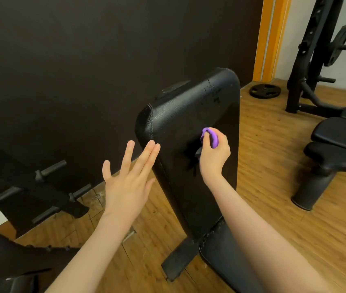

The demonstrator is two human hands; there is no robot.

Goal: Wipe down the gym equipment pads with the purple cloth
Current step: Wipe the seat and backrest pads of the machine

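A tall black padded backrest [191,115] stands upright in the middle of the view, with a seat pad [227,256] below it. My right hand [214,157] grips a bunched purple cloth [211,137] and holds it against the face of the backrest, about halfway up. My left hand [127,178] is raised with straight, spread fingers; its fingertips reach the backrest's left edge and it holds nothing. Small droplets or marks show near the top right of the pad.
A second black bench [341,144] stands at the right. Behind it rises a black rack [313,58] with a weight plate; another plate [264,91] lies on the wooden floor. A black plate-storage frame [30,182] with pegs is at the left. A dark wall is behind.
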